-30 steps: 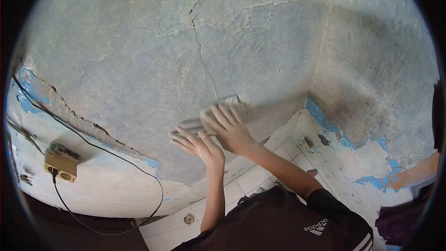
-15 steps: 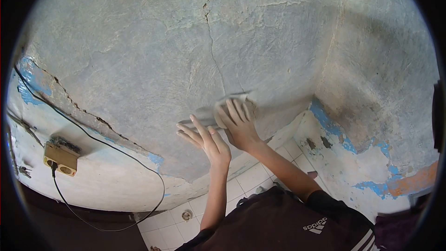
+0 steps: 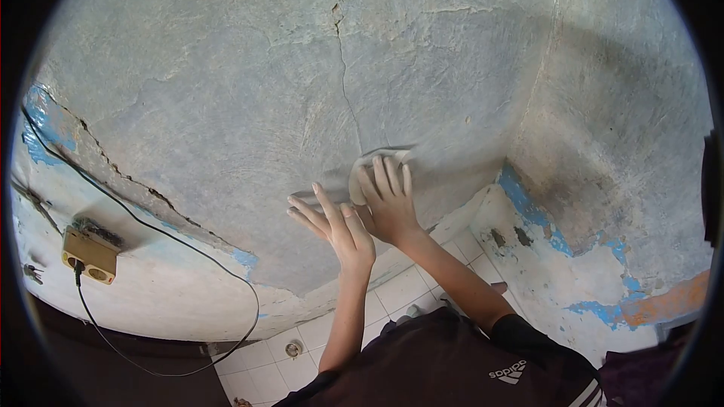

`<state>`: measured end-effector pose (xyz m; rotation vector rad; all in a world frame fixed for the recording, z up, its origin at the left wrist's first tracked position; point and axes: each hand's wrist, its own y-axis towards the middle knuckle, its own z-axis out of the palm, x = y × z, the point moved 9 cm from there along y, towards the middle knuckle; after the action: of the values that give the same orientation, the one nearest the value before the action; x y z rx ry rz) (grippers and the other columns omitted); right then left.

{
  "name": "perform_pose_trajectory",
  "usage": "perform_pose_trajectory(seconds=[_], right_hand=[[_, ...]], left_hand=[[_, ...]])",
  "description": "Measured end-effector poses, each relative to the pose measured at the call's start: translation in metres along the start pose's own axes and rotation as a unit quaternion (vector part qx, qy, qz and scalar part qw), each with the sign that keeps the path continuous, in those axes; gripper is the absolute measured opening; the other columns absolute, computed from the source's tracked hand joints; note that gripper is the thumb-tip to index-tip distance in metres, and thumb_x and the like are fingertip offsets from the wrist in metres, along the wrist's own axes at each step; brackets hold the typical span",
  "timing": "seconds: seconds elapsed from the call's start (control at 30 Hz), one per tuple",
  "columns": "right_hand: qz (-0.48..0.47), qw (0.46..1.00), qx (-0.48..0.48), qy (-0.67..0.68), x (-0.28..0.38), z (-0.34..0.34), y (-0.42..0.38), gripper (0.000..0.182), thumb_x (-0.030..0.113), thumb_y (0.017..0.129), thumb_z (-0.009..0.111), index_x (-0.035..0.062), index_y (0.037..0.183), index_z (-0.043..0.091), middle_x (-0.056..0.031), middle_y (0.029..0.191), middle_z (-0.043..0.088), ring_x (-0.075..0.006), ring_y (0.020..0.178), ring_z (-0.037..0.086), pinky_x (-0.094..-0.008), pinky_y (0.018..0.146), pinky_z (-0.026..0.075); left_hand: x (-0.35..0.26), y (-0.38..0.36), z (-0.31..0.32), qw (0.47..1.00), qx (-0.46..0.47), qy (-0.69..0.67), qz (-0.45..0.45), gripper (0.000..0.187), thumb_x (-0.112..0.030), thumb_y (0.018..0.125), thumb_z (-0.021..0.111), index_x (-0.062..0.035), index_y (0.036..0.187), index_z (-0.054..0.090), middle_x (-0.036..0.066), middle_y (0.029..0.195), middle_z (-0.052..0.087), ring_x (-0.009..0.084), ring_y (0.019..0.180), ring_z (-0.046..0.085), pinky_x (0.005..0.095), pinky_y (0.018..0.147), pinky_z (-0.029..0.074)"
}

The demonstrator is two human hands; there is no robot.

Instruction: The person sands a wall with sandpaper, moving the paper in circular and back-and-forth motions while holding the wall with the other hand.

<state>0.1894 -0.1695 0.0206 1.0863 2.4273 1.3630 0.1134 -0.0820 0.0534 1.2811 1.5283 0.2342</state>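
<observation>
My right hand [image 3: 392,207] presses a pale, curled piece of sandpaper [image 3: 356,187] flat against the grey wall [image 3: 249,105]. Its fingers lie over the sheet, whose edges show at the left and above the fingertips. Just to the left, my left hand [image 3: 343,232] has its fingers stretched and apart. Nothing is in it, and its fingertips are at or very near the wall surface; whether they touch cannot be made out. A thin crack [image 3: 345,90] runs down the wall to the sandpaper.
On the left, a socket box [image 3: 89,255] has a plug in it and a looping black cable [image 3: 188,252]. Peeling blue paint [image 3: 528,200] marks the wall's corner on the right. White floor tiles [image 3: 403,289] and a round drain [image 3: 293,348] lie below.
My right hand and the sandpaper have shifted only slightly on the wall, the fingers a little more upright. My left hand stays nearly in place. The view has shifted slightly.
</observation>
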Motion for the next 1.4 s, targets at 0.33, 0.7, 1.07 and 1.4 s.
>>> perform_pose_trajectory(seconds=[0.33,0.7,1.07,1.4], right_hand=[[-0.022,0.999,0.022,0.031,-0.001,-0.018,0.025,0.075,0.034,0.088,0.066,0.0077,0.153,0.039,-0.0244,0.157,0.034,-0.0428,0.145,0.032,-0.0652,0.115,0.02],[-0.018,1.0,0.013,0.02,-0.001,-0.048,0.053,0.068,0.042,0.096,0.058,0.0127,0.154,0.039,-0.0215,0.16,0.03,-0.0434,0.147,0.028,-0.0692,0.112,0.016],[0.012,1.0,0.019,-0.013,0.001,-0.064,0.065,0.066,0.042,0.098,0.055,0.0097,0.154,0.038,-0.0231,0.159,0.03,-0.0448,0.147,0.026,-0.0703,0.112,0.015],[0.041,0.999,0.029,0.004,0.021,-0.009,0.015,0.075,0.036,0.092,0.059,-0.0035,0.151,0.035,-0.0232,0.158,0.032,-0.0369,0.147,0.031,-0.0643,0.115,0.019]], left_hand=[[0.011,-0.004,0.0,1.0,-0.011,-0.001,-0.02,0.055,-0.016,0.105,0.035,-0.0027,0.158,0.025,0.035,0.161,-0.006,0.0564,0.147,-0.011,0.0688,0.114,0.001],[0.011,-0.006,-0.001,1.0,0.002,0.003,-0.027,0.055,-0.019,0.106,0.036,-0.0018,0.157,0.026,0.034,0.162,-0.006,0.0554,0.148,-0.011,0.0675,0.115,0.001],[0.016,-0.007,0.006,1.0,0.008,0.005,-0.025,0.054,-0.019,0.106,0.035,-0.0014,0.157,0.028,0.037,0.16,-0.008,0.0571,0.146,-0.014,0.0685,0.114,0.0],[0.021,-0.008,0.009,0.999,0.015,-0.013,-0.041,0.058,-0.03,0.107,0.029,0.0002,0.157,0.024,0.037,0.16,-0.011,0.0556,0.146,-0.016,0.0687,0.114,-0.003]])
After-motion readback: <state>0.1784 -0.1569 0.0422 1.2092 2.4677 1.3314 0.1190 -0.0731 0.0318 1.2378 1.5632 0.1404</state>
